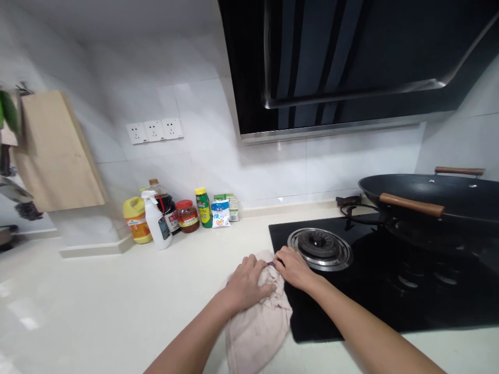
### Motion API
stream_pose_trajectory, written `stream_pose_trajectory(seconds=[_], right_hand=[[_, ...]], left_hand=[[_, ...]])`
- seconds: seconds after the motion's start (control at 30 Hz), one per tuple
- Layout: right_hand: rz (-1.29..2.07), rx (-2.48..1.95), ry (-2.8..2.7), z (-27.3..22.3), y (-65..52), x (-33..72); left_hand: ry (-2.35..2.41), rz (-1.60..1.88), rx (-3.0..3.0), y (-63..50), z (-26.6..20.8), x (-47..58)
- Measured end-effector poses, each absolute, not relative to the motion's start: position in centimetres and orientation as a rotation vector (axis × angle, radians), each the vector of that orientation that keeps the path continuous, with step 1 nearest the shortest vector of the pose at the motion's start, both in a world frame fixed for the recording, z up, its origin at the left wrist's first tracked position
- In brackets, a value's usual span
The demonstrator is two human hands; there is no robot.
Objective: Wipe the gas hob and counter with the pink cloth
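A pale pink cloth (pixel 259 332) lies bunched at the left edge of the black glass gas hob (pixel 327 311), its lower end trailing over the white countertop (pixel 167 306). Pressed on top of it, my left hand (pixel 249 283) has its fingers curled into the folds. My right hand (pixel 294 267) pinches the cloth's upper part, over the hob's edge and just in front of the round burner (pixel 319 244). Between my hands a small dark purple strip shows; I cannot tell whether it belongs to the cloth.
A black wok (pixel 440 192) with wooden handles sits on the hob's right side. Against the back wall stand a white spray bottle (pixel 156 221), a yellow jug (pixel 137 221), a red-lidded jar (pixel 187 215) and seasoning packs (pixel 221 214). A range hood (pixel 351 62) overhangs the hob.
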State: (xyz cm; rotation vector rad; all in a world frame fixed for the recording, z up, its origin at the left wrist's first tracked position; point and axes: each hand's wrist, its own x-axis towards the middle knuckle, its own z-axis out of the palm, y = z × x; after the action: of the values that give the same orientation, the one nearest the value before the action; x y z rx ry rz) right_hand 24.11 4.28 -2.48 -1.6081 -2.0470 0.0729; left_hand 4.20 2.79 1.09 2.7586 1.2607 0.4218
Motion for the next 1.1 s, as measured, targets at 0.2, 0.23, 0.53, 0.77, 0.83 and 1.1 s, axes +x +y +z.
stream_pose_trajectory(seconds=[0.2,0.23,0.53,0.77,0.83,1.1], right_hand=[[0.073,-1.612,-2.056,-2.5,4.2,24.1],[0.073,-1.612,-2.057,-2.5,4.2,24.1],[0.082,-1.623,-2.063,-2.5,4.2,24.1],[0.069,-1.65,-2.072,-2.5,4.1,24.0],[0.058,-1.668,-2.079,-2.6,4.0,24.0],[0.162,-1.73,-2.132,-2.2,3.5,23.8]], left_hand=[[1.238,0.443,2.756,3.0,0.9,4.1],[1.24,0.439,2.756,3.0,0.9,4.1],[1.258,0.416,2.765,3.1,0.8,4.1],[1.236,0.416,2.772,3.3,0.9,3.9],[1.228,0.42,2.764,3.2,1.0,3.9],[1.162,0.49,2.571,4.6,1.2,3.0]])
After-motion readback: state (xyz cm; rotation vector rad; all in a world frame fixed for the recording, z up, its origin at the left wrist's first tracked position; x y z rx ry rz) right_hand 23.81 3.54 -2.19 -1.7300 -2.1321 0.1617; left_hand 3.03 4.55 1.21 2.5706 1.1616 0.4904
